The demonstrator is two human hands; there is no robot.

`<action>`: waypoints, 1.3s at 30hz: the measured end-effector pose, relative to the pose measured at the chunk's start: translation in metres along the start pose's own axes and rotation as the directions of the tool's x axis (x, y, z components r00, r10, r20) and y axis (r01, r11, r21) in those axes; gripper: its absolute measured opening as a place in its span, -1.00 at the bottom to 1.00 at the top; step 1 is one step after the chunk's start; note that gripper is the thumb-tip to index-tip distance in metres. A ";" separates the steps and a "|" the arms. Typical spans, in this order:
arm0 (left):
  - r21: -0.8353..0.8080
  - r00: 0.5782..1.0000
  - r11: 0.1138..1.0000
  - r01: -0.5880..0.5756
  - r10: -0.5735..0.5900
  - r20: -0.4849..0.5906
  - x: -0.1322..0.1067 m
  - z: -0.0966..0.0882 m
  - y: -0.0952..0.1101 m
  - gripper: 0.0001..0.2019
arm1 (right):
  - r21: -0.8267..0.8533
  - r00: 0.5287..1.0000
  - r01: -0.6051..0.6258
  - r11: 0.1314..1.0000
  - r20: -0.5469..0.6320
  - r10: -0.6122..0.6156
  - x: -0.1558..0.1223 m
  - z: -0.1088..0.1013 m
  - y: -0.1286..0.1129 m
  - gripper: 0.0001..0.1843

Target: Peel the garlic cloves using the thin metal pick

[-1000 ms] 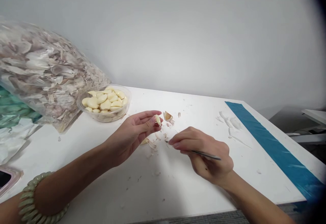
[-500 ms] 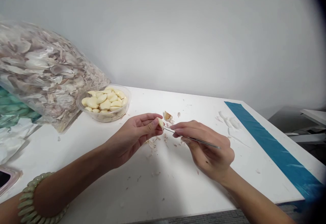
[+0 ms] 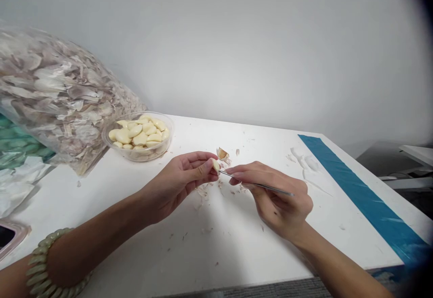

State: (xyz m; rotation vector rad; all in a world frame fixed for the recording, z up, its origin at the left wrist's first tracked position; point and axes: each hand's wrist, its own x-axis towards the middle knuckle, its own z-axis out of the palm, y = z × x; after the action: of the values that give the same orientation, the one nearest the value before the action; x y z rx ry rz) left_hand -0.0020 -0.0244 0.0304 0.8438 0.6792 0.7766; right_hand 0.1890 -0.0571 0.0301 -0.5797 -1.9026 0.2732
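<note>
Between thumb and fingers, my left hand (image 3: 184, 176) pinches a pale garlic clove (image 3: 215, 166). My right hand (image 3: 279, 196) grips a thin metal tool (image 3: 260, 185) like a pen; its tip meets the clove's lower right end. Whether that tool is a narrow blade or a pick, I cannot tell. Just beyond the fingertips lies a brownish piece of garlic skin (image 3: 222, 154), with small skin scraps (image 3: 203, 192) scattered below the hands. A clear round plastic bowl (image 3: 149, 155) heaped with peeled garlic cloves (image 3: 135, 131) stands behind my left hand.
A large clear bag of garlic skins (image 3: 64, 90) leans at the left, beside a green bag (image 3: 16, 142) and crumpled white tissue (image 3: 20, 185). A pink-edged phone (image 3: 20, 239) lies at the left edge. Blue tape (image 3: 355, 194) runs along the white table's (image 3: 135, 253) right side.
The clove has turned slightly and shifted a little right in my left fingers. The metal tool's tip has moved slightly with it; both hands keep nearly the same place.
</note>
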 end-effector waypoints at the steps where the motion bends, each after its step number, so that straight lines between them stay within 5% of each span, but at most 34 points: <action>1: -0.002 1.000 1.000 0.002 -0.002 -0.001 0.000 0.000 0.000 -0.84 | 0.005 1.000 -0.002 1.000 -0.001 0.002 0.000 0.000 0.000 -0.54; 31: -0.015 0.993 0.998 -0.063 0.061 -0.101 0.002 -0.001 0.003 -0.85 | 0.066 0.994 -0.010 0.998 0.109 0.003 0.000 -0.001 -0.003 -0.58; 39: 0.042 0.998 0.998 -0.038 0.040 -0.046 0.000 0.002 0.005 -0.83 | -0.024 1.000 0.014 1.000 -0.008 -0.014 0.004 -0.001 -0.004 -0.56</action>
State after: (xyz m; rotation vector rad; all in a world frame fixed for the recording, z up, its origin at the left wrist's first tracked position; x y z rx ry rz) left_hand -0.0021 -0.0227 0.0351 0.8804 0.7237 0.8215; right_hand 0.1873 -0.0584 0.0357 -0.5823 -1.9033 0.2393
